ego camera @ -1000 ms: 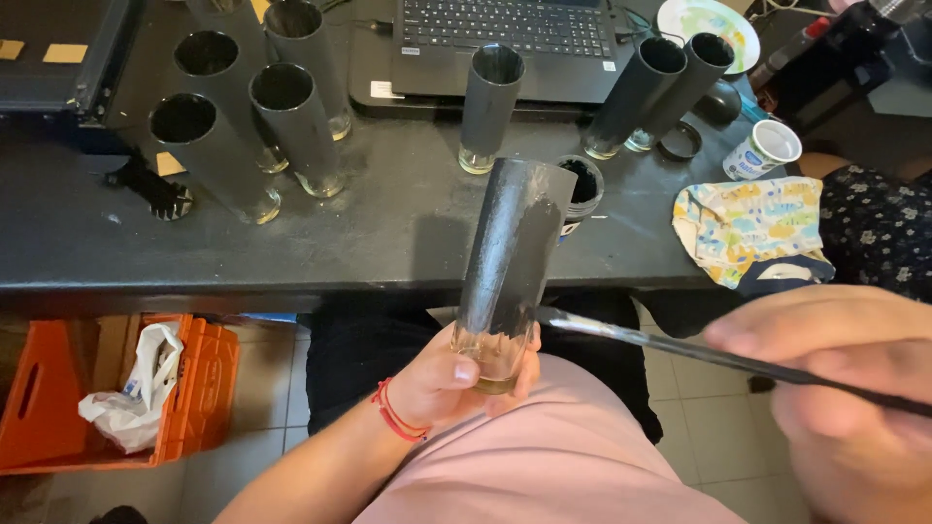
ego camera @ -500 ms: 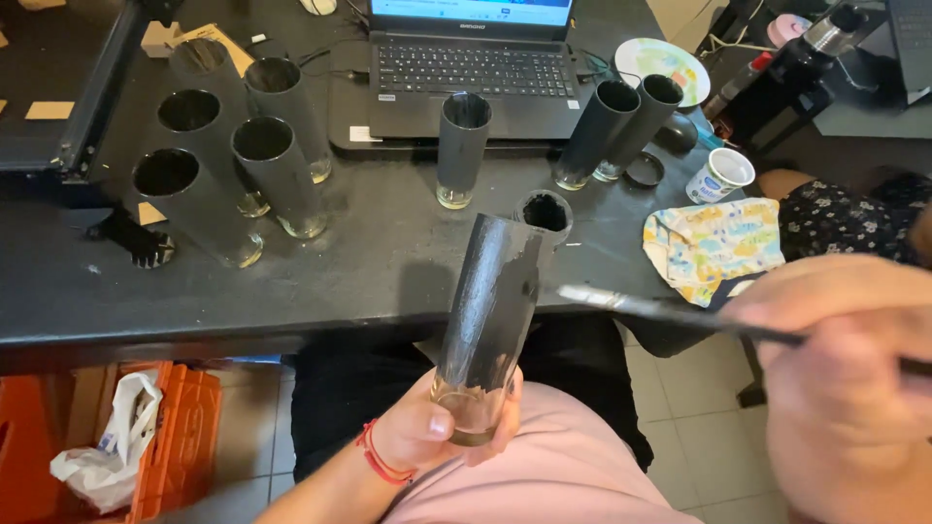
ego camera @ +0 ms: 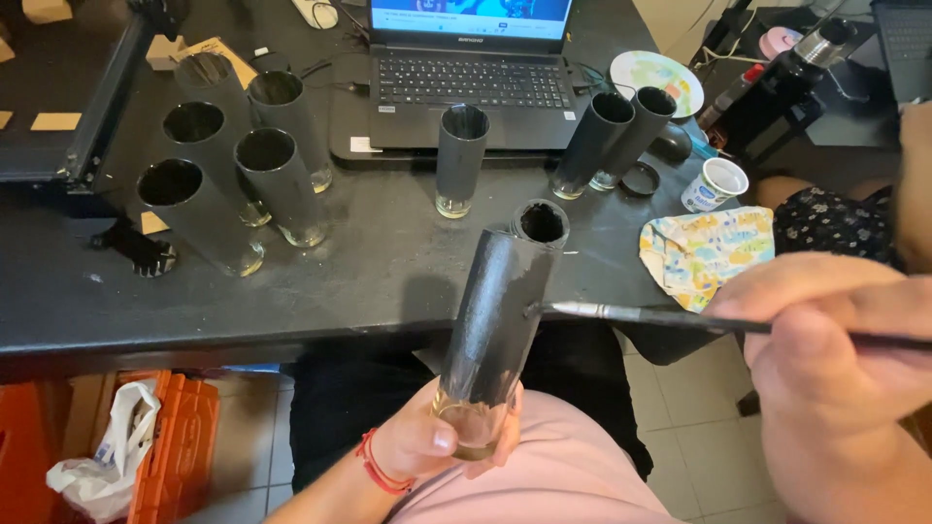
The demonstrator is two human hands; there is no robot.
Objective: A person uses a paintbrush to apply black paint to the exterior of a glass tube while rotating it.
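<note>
Currently: black table (ego camera: 388,281) ahead, painted glasses (ego camera: 282,184) drying there. Tall glass (ego camera: 500,320) clamped at clear base by left hand (ego camera: 427,442), tilted over lap. Thin brush (ego camera: 660,316) pinched in right hand (ego camera: 825,359), tip touching side. Strokes best kept lengthwise, light; glass best rotated, unpainted base only gripped.

At the far edge of the bench an open laptop (ego camera: 471,73) shows a lit blue-and-white screen (ego camera: 473,12) (only its lower strip shows). Toward the right edge stands a small white cup (ego camera: 714,184) with a blue label.
</note>
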